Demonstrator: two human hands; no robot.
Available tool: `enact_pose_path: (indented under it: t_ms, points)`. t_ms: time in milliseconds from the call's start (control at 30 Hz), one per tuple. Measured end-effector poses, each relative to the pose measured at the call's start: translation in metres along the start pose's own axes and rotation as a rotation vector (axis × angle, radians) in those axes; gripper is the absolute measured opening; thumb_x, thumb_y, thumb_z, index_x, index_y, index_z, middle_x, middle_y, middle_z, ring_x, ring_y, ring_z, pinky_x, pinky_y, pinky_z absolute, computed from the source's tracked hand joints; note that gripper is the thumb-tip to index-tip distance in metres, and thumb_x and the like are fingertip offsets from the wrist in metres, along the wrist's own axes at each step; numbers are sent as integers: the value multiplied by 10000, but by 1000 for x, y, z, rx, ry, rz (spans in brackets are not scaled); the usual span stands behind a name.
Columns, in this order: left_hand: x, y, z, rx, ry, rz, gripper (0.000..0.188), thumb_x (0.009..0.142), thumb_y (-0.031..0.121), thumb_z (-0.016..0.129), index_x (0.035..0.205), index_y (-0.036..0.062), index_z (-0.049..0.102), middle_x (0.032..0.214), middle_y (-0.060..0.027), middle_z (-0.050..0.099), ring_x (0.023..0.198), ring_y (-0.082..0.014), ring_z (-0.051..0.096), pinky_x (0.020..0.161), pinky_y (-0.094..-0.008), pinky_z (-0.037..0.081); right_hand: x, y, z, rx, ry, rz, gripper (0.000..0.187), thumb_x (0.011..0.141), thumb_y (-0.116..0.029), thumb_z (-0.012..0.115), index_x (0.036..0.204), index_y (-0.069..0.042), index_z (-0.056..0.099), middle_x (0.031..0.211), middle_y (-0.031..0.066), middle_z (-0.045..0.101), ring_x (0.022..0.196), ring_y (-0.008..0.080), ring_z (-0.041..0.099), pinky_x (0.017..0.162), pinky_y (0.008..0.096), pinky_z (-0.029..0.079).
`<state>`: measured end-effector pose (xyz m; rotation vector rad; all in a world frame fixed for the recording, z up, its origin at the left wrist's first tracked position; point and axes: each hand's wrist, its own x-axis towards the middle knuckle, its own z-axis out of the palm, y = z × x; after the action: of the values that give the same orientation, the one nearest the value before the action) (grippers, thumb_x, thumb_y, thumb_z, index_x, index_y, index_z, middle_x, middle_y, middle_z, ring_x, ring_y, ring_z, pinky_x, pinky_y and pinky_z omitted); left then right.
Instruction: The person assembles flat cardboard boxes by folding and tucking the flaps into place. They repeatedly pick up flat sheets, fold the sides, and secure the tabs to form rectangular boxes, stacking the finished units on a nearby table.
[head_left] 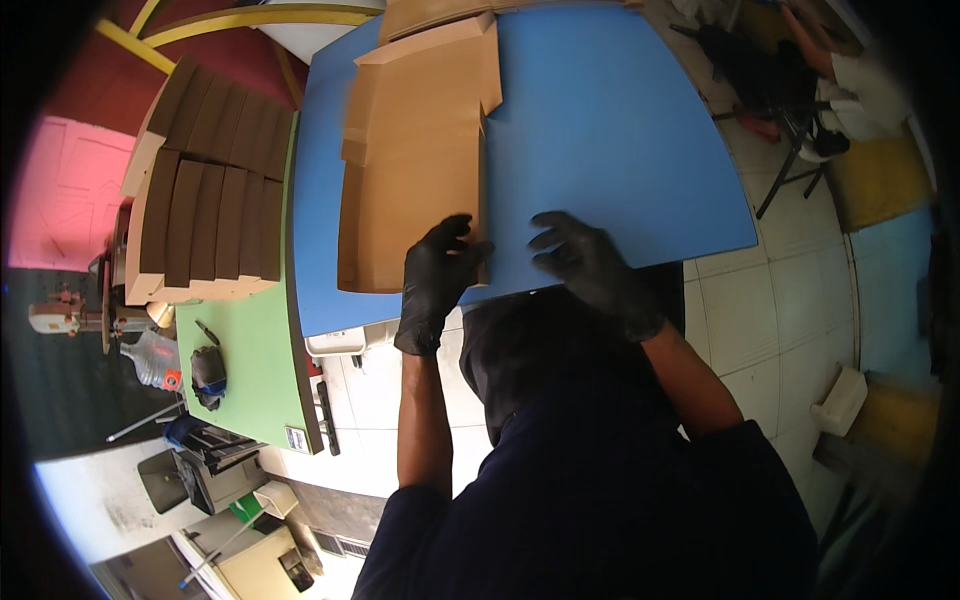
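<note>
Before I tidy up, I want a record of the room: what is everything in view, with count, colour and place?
Open cardboard box: one, brown, on the work table
Work table: one, blue, centre
Stacked boxes: roughly ten, brown, on the side table
Side table: one, green, left
Bundle: one, dark grey, on the side table; kind unclear
Plastic jug: one, clear, left of the side table
Frame bars: at least two, yellow, upper left
Small box: one, whitish, right
Another person: one, partly visible, upper right
Edge clutter: uncounted, mixed colours, too unclear to name
Left hand: one, black-gloved, at the open box's near right corner
Right hand: one, black-gloved, right of the open box
</note>
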<state>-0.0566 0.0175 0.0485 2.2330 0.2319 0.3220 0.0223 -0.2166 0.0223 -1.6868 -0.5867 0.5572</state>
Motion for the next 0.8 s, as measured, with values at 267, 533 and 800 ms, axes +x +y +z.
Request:
enact_pose_path:
  t_ms: [267,533,800]
  points:
    - [-83,-5,-119,290,-348,-357,346,808,41,789,1144,14,715,1059,-166,766,994,-313,751,893,-386,580,-20,-1,-109,-1003,575,-333,587,891,-9,699,1444,-140,552,1449,162,563,1212,342,643,934,423,580]
    - [-42,38,6,318,-66,324,464,811,149,800,1261,104,696,1281,-155,690,1241,-356,620,1030,-442,509,-36,-16,-91,-760,81,-161,770,825,199,482,1469,-218,548,1586,156,406,1287,354,580,969,434,560]
    - [-16,50,50,198,-223,371,230,794,84,729,1012,73,798,1071,-141,764,1037,-317,711,920,-427,557,-60,1,-85,-1188,171,-264,467,854,41,659,1264,-173,714,1464,118,540,1286,313,563,1008,439,499]
